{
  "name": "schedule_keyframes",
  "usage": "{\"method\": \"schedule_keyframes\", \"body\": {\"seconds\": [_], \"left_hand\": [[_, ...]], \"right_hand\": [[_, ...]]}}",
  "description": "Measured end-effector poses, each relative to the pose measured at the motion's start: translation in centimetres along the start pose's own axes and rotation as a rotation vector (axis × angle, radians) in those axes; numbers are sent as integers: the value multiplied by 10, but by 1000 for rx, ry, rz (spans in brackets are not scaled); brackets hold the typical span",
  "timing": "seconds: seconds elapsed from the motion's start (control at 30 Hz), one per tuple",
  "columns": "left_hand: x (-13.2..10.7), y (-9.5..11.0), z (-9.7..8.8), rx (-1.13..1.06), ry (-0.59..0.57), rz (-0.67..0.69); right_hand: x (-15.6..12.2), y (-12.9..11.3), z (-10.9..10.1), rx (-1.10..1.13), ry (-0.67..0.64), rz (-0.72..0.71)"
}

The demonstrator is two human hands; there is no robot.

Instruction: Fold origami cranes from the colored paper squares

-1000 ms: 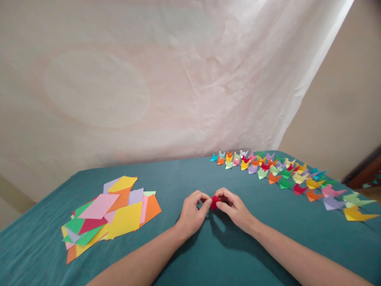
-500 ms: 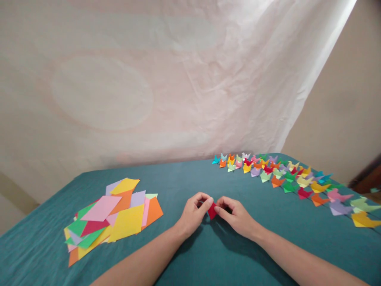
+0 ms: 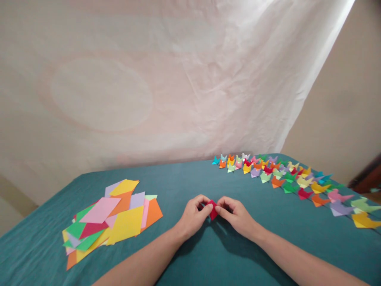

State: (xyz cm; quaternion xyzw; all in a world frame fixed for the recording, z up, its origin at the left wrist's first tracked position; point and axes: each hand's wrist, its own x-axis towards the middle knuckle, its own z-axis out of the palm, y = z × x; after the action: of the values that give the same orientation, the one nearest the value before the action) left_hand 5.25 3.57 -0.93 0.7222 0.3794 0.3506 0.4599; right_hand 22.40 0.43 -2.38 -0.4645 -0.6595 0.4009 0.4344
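Observation:
A small folded red paper (image 3: 213,211) is held between my two hands just above the cloth, near the middle of the table. My left hand (image 3: 196,213) pinches its left edge between thumb and fingers. From the right side, my right hand (image 3: 233,212) grips the same paper with thumb and fingertips. The fingertips cover part of the paper, so its exact fold is hard to make out.
To the left lies a loose pile of coloured paper sheets (image 3: 126,224). Several rows of folded paper birds (image 3: 305,181) stand along the right side. A green cloth (image 3: 184,178) covers the table, with a pale hanging sheet (image 3: 178,99) behind it.
My left fingers have lowered slightly and the red paper has turned a little, showing more of its upper part. Both hands keep their pinch on it.

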Motion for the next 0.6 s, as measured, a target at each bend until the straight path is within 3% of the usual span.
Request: {"method": "schedule_keyframes", "body": {"seconds": [0.6], "left_hand": [[5, -13, 3, -201, 100, 30]], "right_hand": [[4, 8, -1, 199, 97, 54]]}}
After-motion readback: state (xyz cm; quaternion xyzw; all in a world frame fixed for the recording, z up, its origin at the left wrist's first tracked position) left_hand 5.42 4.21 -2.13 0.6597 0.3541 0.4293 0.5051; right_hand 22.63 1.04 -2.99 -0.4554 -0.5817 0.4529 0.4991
